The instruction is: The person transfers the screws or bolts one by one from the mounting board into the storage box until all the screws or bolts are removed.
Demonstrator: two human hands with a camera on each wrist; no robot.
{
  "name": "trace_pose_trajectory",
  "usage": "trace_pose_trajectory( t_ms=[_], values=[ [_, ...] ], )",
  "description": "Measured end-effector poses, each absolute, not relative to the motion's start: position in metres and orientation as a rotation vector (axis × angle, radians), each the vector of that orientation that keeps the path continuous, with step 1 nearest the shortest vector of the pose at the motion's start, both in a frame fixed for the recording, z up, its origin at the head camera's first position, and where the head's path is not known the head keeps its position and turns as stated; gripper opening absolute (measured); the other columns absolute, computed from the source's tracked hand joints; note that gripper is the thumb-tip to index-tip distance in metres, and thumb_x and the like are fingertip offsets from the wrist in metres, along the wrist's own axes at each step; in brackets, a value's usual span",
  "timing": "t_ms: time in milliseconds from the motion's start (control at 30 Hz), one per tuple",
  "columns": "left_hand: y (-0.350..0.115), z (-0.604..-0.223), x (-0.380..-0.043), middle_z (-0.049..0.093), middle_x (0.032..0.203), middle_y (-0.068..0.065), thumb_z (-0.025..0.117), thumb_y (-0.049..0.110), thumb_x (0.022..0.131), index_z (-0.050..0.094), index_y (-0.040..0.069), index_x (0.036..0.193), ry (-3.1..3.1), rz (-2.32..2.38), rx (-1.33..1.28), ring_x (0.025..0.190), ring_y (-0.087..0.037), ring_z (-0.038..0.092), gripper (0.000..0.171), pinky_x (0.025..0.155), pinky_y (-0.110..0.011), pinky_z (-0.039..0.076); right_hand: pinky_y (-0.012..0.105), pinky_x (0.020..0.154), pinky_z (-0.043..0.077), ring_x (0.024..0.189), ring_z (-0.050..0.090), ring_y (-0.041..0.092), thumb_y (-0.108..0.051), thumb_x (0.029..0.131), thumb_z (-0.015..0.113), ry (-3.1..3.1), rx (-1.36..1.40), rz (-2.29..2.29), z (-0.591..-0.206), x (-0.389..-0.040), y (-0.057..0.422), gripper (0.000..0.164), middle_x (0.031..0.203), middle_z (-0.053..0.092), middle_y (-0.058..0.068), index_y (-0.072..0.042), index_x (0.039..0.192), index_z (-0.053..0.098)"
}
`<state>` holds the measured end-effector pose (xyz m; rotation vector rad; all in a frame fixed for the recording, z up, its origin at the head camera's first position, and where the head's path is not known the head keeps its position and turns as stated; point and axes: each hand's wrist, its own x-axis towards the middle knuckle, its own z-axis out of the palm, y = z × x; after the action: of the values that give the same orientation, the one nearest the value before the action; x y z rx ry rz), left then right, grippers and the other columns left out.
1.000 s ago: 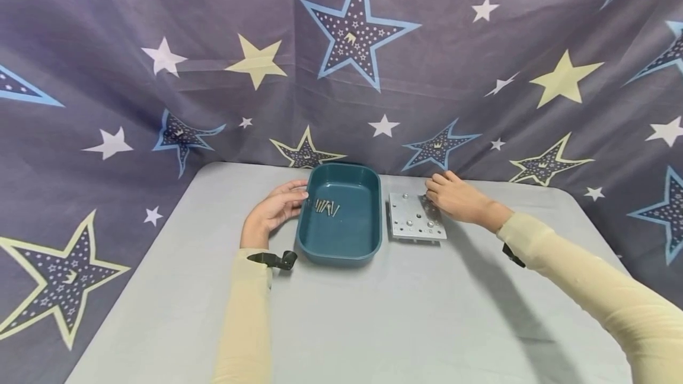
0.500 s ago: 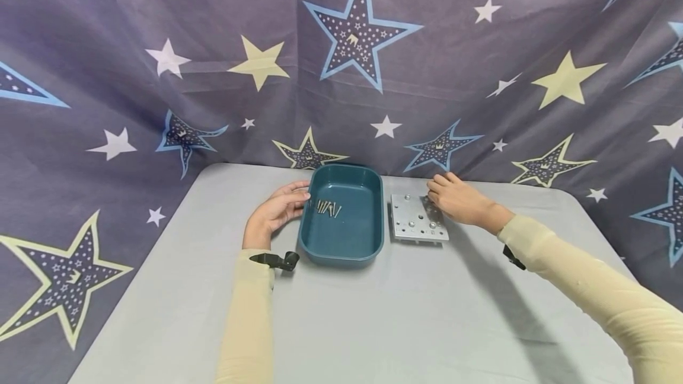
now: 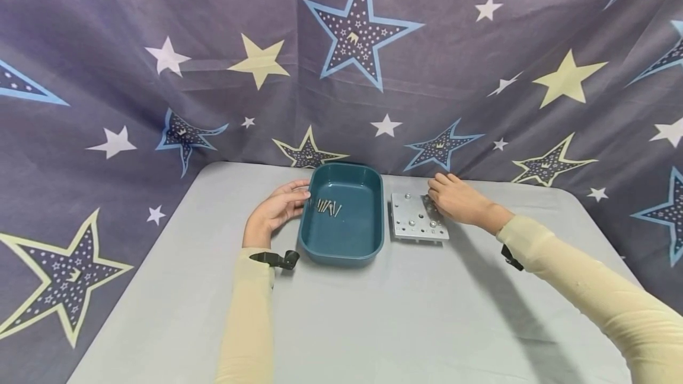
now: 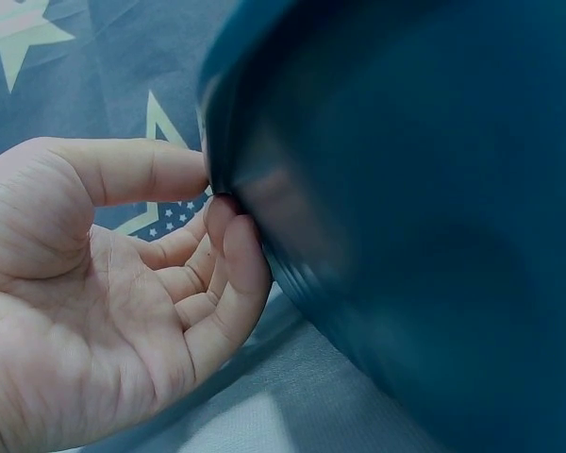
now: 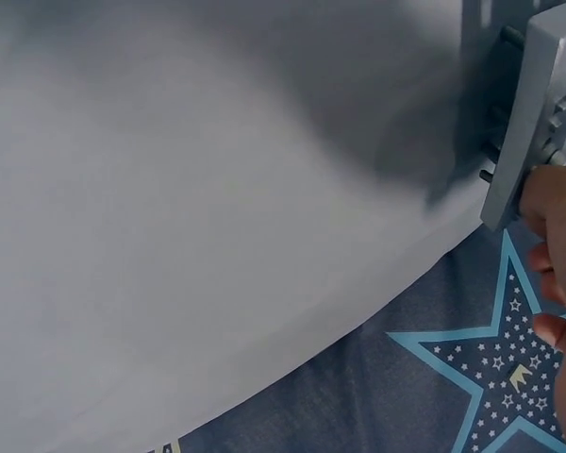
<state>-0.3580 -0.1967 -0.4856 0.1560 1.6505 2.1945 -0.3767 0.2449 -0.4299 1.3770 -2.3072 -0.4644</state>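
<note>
A deep blue-green plastic bin [image 3: 341,233] stands on the table, with several thin brass-coloured screws [image 3: 328,207] lying loose in it. My left hand [image 3: 274,209] pinches the bin's left rim between thumb and fingers, plainly so in the left wrist view. Right of the bin is a silver metal plate [image 3: 405,212] with holes and several round screw heads on top; screw ends [image 5: 491,151] stick out underneath. My right hand [image 3: 459,199] has curled fingers at the plate's far right corner. Its fingertips are hidden, so what they hold there cannot be seen.
A light grey cloth covers the table [image 3: 341,325]. A dark curtain [image 3: 213,16] with stars hangs right behind its back edge. A black wrist camera [image 3: 288,260] sits on the left sleeve, close to the bin's near left corner.
The head view has shifted slightly. Both hands, the bin and the plate keep their places, and no clear finger movement shows.
</note>
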Motion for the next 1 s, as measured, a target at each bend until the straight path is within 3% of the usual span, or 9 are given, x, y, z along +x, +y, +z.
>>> trace_pose_trajectory(
  t_ms=[400,1000],
  values=[
    [-0.1965,-0.4875,-0.3592,0.069,0.112,0.001,0.049,-0.001,0.103,0.024,-0.005,0.157,1.649,2.194,0.165,0.094,-0.009,0.068,0.060,0.082,-0.025,0.056,0.043,0.076,0.045,0.086,0.045,0.029,-0.007,0.085,0.075,-2.452,1.305,-0.398,-0.4292,-0.3741,0.2417,0.015,0.093,0.056,0.013,0.002,0.090,0.065],
    [-0.1970,-0.4873,-0.3598,0.068,0.111,0.002,0.050,-0.001,0.102,0.025,-0.005,0.157,1.660,2.190,0.148,0.093,-0.010,0.067,0.060,0.082,-0.025,0.056,0.041,0.072,0.043,0.083,0.043,0.026,-0.005,0.082,0.075,-2.619,1.225,-0.339,-0.4244,-0.3733,0.2372,0.012,0.088,0.055,0.009,-0.002,0.085,0.064]
  ],
)
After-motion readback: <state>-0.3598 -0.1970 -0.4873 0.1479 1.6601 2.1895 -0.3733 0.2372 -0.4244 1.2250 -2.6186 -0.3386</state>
